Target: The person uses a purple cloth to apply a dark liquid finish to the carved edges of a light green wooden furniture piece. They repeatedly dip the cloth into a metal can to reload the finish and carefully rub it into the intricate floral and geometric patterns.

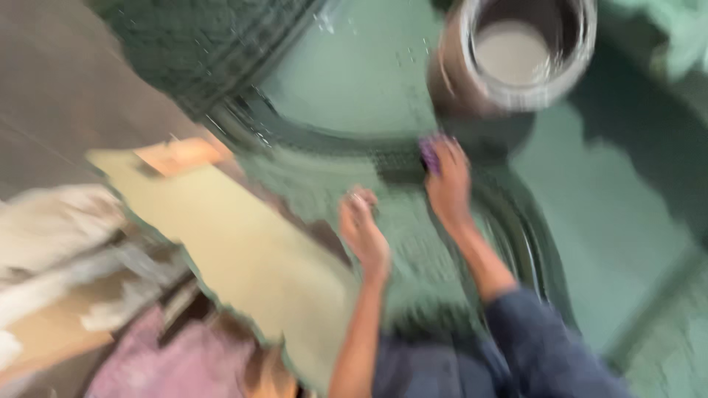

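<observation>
The view is blurred by motion. My right hand (448, 184) presses a small purple pad (429, 154) against a green painted surface with carved relief bands (413, 243). The fingers are curled over the pad, near the base of a paint can. My left hand (363, 230) rests on the same green surface a little nearer to me, fingers apart and nothing in it. A dark blue sleeve (531, 339) covers my right forearm.
A round metal paint can (516, 51) with pale grey paint stands at the top right on the green surface. A pale yellow-green sheet (243, 250) lies to the left, with white cloth (59, 236), pink cloth (169, 361) and a tan piece (181, 155) around it.
</observation>
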